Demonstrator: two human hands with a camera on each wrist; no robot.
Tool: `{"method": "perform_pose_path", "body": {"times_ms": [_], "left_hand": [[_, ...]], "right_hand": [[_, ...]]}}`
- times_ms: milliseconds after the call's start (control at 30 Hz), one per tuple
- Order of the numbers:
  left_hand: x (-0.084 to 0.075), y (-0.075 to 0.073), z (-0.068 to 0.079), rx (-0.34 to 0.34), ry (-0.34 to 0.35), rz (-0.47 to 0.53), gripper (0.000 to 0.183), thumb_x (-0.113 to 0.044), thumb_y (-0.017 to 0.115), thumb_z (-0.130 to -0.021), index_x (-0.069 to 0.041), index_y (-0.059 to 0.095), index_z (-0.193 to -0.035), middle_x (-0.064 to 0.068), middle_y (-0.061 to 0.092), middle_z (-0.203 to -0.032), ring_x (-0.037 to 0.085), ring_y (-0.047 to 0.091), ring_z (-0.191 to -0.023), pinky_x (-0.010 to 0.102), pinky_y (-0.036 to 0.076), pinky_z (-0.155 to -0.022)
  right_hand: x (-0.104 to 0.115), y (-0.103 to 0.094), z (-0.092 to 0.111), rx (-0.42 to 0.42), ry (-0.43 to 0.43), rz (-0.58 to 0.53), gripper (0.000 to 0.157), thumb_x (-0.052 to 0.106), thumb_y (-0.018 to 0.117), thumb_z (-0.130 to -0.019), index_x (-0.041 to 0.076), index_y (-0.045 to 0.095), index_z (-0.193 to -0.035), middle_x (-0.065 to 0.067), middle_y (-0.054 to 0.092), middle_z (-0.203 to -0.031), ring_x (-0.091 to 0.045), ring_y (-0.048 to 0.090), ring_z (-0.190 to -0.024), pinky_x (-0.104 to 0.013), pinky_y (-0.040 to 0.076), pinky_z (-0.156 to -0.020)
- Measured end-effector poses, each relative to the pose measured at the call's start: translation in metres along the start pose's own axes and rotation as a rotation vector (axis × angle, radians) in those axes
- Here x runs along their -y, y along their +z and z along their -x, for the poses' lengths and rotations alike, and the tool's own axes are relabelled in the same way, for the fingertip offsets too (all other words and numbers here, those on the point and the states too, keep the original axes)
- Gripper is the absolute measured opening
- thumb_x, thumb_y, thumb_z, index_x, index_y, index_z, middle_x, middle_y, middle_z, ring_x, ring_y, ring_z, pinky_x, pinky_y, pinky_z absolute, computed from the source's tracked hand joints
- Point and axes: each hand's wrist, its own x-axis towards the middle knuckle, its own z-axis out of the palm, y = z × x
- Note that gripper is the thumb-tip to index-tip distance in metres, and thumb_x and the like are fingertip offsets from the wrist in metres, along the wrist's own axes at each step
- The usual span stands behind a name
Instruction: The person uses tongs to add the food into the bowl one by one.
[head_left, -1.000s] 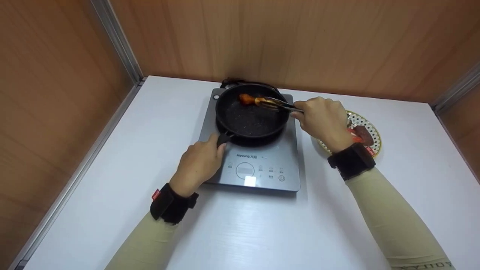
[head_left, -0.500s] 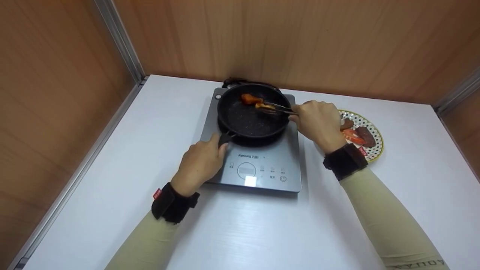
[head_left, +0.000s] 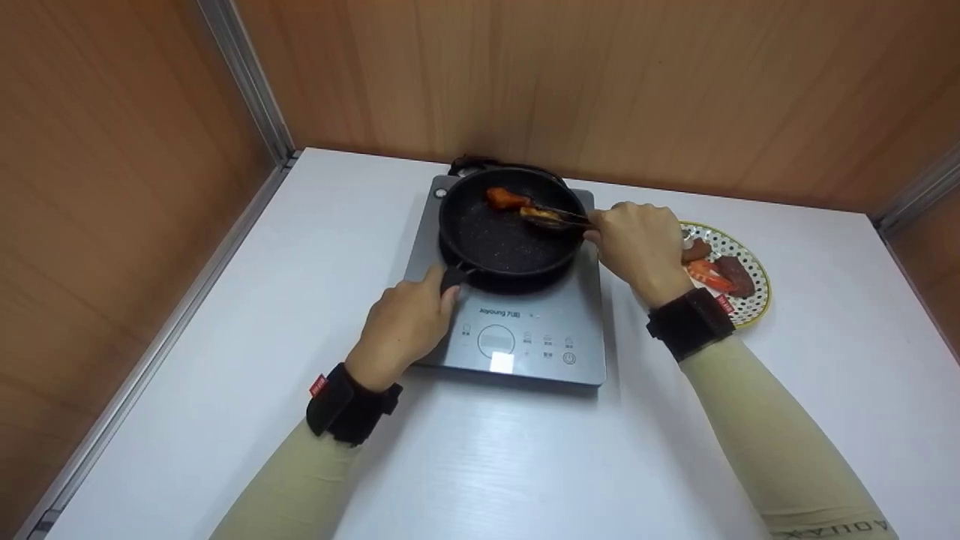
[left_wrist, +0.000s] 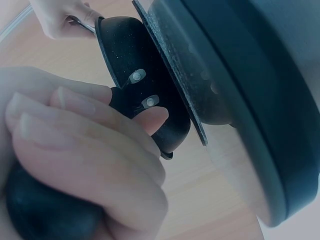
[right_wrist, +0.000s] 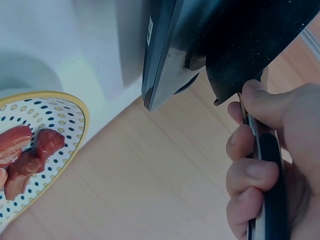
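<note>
My left hand [head_left: 401, 322] grips the black handle [head_left: 452, 278] of a frying pan [head_left: 502, 247]. In the left wrist view, fingers wrap round the thick handle [left_wrist: 50, 212] below two rivets. At the pan's right rim, my right hand [head_left: 637, 247] holds metal tongs [head_left: 576, 219], whose dark-inlaid arm [right_wrist: 272, 170] shows in the right wrist view. The tongs reach into the pan with their tips a little apart, right at the narrow end of a reddish-brown chicken drumstick [head_left: 506, 199]. The drumstick lies near the pan's back wall.
Under the pan is a grey induction cooker [head_left: 540, 322] on the white table [head_left: 480, 465]. A dotted plate [head_left: 759, 300] with meat pieces [right_wrist: 22, 165] and red-orange food [head_left: 709, 276] stands at right, partly behind my forearm. Wooden panels [head_left: 600, 82] enclose the back and sides.
The tongs' tips have moved apart at the drumstick's narrow end. My right hand has shifted slightly left and towards me, uncovering more of the plate. The left hand keeps its grip.
</note>
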Motion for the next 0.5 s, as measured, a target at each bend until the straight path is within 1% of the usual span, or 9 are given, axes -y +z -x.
{"method": "perform_pose_path", "body": {"times_ms": [167, 333, 433, 500], "left_hand": [[-0.0002, -0.0006, 0.0003, 0.000, -0.002, 0.002, 0.036, -0.033, 0.053, -0.113, -0.002, 0.061, -0.128, 0.028, 0.074, -0.097, 0.045, 0.074, -0.085, 0.054, 0.055, -0.064], [-0.0003, -0.0003, 0.0001, 0.001, -0.002, 0.004, 0.035, -0.033, 0.052, -0.113, -0.002, 0.061, -0.127, 0.027, 0.074, -0.096, 0.043, 0.074, -0.086, 0.055, 0.054, -0.065], [0.0001, 0.0000, 0.0003, -0.005, 0.003, 0.004, 0.034, -0.033, 0.053, -0.112, -0.002, 0.062, -0.126, 0.025, 0.074, -0.094, 0.042, 0.073, -0.084, 0.054, 0.054, -0.064], [0.0002, -0.0001, 0.0005, -0.008, 0.011, 0.001, 0.034, -0.032, 0.053, -0.113, -0.002, 0.062, -0.125, 0.025, 0.073, -0.091, 0.041, 0.073, -0.081, 0.053, 0.053, -0.062]], "right_hand": [[0.0009, 0.0022, -0.0022, -0.036, -0.007, 0.037, 0.017, 0.025, 0.081, -0.094, 0.008, 0.078, -0.093, -0.019, 0.070, -0.075, -0.046, 0.066, -0.062, -0.059, 0.048, -0.050], [0.0010, 0.0040, -0.0045, -0.054, -0.011, 0.046, 0.014, 0.021, 0.082, -0.093, 0.007, 0.079, -0.097, -0.020, 0.070, -0.077, -0.046, 0.066, -0.062, -0.059, 0.048, -0.050], [0.0015, 0.0043, -0.0049, -0.071, -0.020, 0.051, 0.014, 0.019, 0.083, -0.091, 0.007, 0.078, -0.097, -0.021, 0.070, -0.078, -0.046, 0.066, -0.062, -0.059, 0.048, -0.050], [0.0020, 0.0045, -0.0049, -0.090, -0.027, 0.051, 0.012, 0.017, 0.081, -0.091, 0.006, 0.077, -0.096, -0.021, 0.069, -0.077, -0.047, 0.065, -0.061, -0.059, 0.048, -0.050]]}}
